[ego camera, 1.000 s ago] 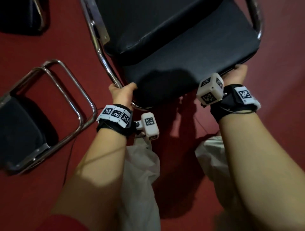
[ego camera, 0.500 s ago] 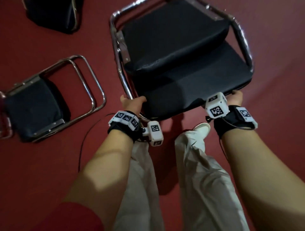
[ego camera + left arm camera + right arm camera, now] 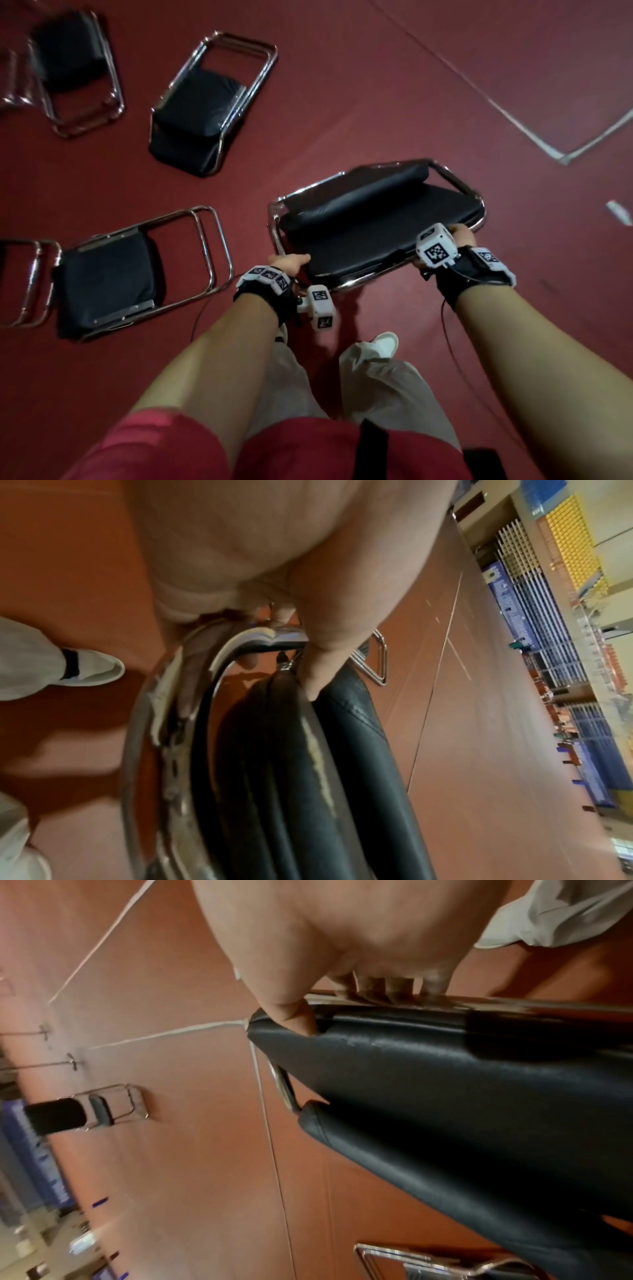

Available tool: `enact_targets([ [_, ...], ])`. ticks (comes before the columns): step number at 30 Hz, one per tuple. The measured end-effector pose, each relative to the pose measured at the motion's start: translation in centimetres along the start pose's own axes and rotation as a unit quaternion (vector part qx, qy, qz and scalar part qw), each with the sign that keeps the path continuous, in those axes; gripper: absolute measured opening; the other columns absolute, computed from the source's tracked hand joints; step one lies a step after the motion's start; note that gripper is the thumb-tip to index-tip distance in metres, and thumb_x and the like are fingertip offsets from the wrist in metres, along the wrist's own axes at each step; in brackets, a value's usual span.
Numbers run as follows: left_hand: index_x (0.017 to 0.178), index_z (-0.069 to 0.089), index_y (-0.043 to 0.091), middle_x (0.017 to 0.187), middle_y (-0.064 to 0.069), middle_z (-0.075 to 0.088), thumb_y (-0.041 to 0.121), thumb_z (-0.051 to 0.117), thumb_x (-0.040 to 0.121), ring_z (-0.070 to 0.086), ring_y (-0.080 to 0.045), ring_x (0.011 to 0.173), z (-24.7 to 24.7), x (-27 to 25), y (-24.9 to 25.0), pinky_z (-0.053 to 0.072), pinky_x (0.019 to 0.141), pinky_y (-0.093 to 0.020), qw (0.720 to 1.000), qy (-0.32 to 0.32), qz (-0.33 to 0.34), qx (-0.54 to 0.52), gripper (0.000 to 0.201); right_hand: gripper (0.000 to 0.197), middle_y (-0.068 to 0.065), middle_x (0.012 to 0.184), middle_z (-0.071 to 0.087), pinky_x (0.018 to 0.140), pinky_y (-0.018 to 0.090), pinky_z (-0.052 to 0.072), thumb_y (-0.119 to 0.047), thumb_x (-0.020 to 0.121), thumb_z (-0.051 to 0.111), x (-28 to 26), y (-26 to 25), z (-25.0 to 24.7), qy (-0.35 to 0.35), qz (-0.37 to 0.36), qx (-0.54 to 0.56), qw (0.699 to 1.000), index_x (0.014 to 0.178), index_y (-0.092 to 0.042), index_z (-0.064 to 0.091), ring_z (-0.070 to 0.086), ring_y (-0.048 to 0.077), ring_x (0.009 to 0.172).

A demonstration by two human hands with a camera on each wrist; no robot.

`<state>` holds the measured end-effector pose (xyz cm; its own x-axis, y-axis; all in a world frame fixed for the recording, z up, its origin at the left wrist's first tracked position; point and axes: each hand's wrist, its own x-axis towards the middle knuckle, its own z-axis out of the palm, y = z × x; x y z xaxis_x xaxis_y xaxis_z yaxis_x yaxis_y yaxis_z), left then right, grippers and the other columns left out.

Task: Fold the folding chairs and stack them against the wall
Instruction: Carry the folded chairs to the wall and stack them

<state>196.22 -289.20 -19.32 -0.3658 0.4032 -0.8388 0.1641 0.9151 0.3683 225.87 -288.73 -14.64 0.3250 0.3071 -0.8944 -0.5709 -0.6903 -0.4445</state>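
So from the head cam, going left to right across the red floor (image 3: 342, 113): a blurry folded chair (image 3: 73, 68) up in the far left corner, another folded one (image 3: 202, 113) just right of it, and a third (image 3: 113, 277) lying flat lower down on the left, with more chrome legs (image 3: 24, 284) poking in at the left edge. Then the main one, the held chair (image 3: 373, 222), folded up with black pads and a chrome frame, off the floor in front of the person's legs, well apart from the others.

The left hand (image 3: 287, 265) is clamped on the near left corner of the frame, the right hand (image 3: 460, 234) on the near right corner.

The wrist cams show what the head cam can't. Left wrist: fingers (image 3: 185, 680) wrapped around the chrome tube, thumb (image 3: 318, 653) pressing on the black pad, plus a white shoe on the floor. Right wrist: fingers (image 3: 387, 987) curled over the tube, thumb (image 3: 291, 1012) tucked against the seat edge, and a white floor line (image 3: 164, 1034) with one more chair (image 3: 92, 1110) way off by the room's edge
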Motion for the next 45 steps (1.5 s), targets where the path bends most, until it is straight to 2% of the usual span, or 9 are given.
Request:
enact_targets([
  [9,0.104,0.055,0.003,0.066,-0.009,0.051,0.019,0.065,0.096,0.047,-0.014,0.022,-4.3,-8.5,7.8,0.032,0.027,-0.015,0.998,-0.058,0.028,-0.015,0.021,0.027,0.003,0.048,0.054,0.031,0.012,0.033,-0.012,0.103,0.033,-8.2,-9.1,5.0,-0.066,-0.103,-0.082,0.989,0.103,-0.001,0.057,0.052,0.016,0.044],
  [14,0.118,0.055,-0.001,0.078,-0.015,0.061,0.025,0.067,0.093,0.056,-0.021,0.030,-6.1,-7.1,11.0,0.039,0.031,-0.020,0.996,-0.073,0.022,-0.042,0.038,0.036,0.001,0.031,0.045,0.027,0.010,0.027,-0.010,0.101,0.039,-10.6,-10.6,8.9,-0.098,-0.090,-0.101,0.986,0.066,-0.010,0.041,0.045,0.013,0.023],
  [18,0.121,0.050,-0.003,0.091,-0.020,0.065,0.031,0.066,0.090,0.058,-0.022,0.035,-7.2,-6.1,13.6,0.040,0.032,-0.020,0.995,-0.096,0.021,-0.002,0.049,0.016,0.010,0.056,0.063,0.038,0.018,0.046,-0.016,0.087,0.061,-9.2,-10.8,12.0,-0.124,-0.094,-0.128,0.980,0.094,-0.003,0.054,0.057,0.015,0.033],
  [20,0.109,0.052,-0.001,0.075,-0.016,0.061,0.025,0.055,0.100,0.055,-0.019,0.029,-8.3,-5.6,14.9,0.038,0.030,-0.017,0.992,-0.116,0.025,0.039,0.028,0.053,0.020,0.080,0.061,0.044,0.030,0.053,-0.016,0.071,0.070,-6.7,-11.2,13.6,-0.088,-0.091,-0.142,0.982,0.118,-0.003,0.050,0.060,0.021,0.038],
  [26,0.102,0.054,0.003,0.062,-0.010,0.061,0.030,0.051,0.104,0.053,-0.016,0.029,-10.6,-4.3,19.0,0.036,0.030,-0.015,0.981,-0.188,0.002,0.035,0.027,0.021,0.018,0.076,0.061,0.069,0.039,0.058,-0.023,0.095,0.058,-11.9,-11.0,18.9,-0.128,-0.054,-0.186,0.973,0.095,-0.002,0.056,0.062,0.030,0.062],
  [29,0.099,0.055,0.002,0.073,-0.010,0.062,0.031,0.054,0.103,0.061,-0.019,0.045,-10.7,-4.8,21.0,0.053,0.043,-0.026,0.975,-0.213,0.018,0.068,0.029,0.054,0.026,0.114,0.063,0.104,0.058,0.044,-0.030,0.079,0.079,-11.9,-9.4,19.4,-0.145,-0.010,-0.228,0.963,0.114,0.007,0.060,0.063,0.039,0.106],
  [34,0.124,0.048,0.002,0.108,-0.021,0.067,0.021,0.064,0.097,0.069,-0.036,0.097,-10.0,-5.2,23.0,0.053,0.094,-0.057,0.955,-0.293,-0.021,0.048,0.036,0.048,0.023,0.120,0.066,0.105,0.057,0.044,-0.034,0.079,0.081,-13.3,-8.8,19.9,-0.150,-0.019,-0.196,0.969,0.110,0.000,0.068,0.063,0.039,0.115],
  [40,0.149,0.030,0.003,0.096,-0.028,0.072,0.033,0.051,0.101,0.072,-0.042,0.065,-9.4,-4.9,25.3,0.057,0.046,-0.042,0.922,-0.370,-0.041,0.110,0.060,0.104,0.013,0.102,0.075,0.095,0.053,0.050,-0.054,0.021,0.097,-7.1,-11.0,18.9,-0.066,-0.079,-0.202,0.974,0.110,-0.008,0.071,0.071,0.035,0.097],
  [45,0.136,0.042,0.000,0.078,-0.025,0.072,0.031,0.041,0.101,0.070,-0.036,0.056,-7.4,-4.7,27.3,0.058,0.047,-0.040,0.925,-0.348,-0.040,0.150,0.046,0.076,0.010,0.093,0.061,0.075,0.037,0.042,-0.047,0.035,0.085,-6.4,-15.1,17.5,-0.063,-0.071,-0.268,0.959,0.102,-0.015,0.065,0.057,0.026,0.081],
])
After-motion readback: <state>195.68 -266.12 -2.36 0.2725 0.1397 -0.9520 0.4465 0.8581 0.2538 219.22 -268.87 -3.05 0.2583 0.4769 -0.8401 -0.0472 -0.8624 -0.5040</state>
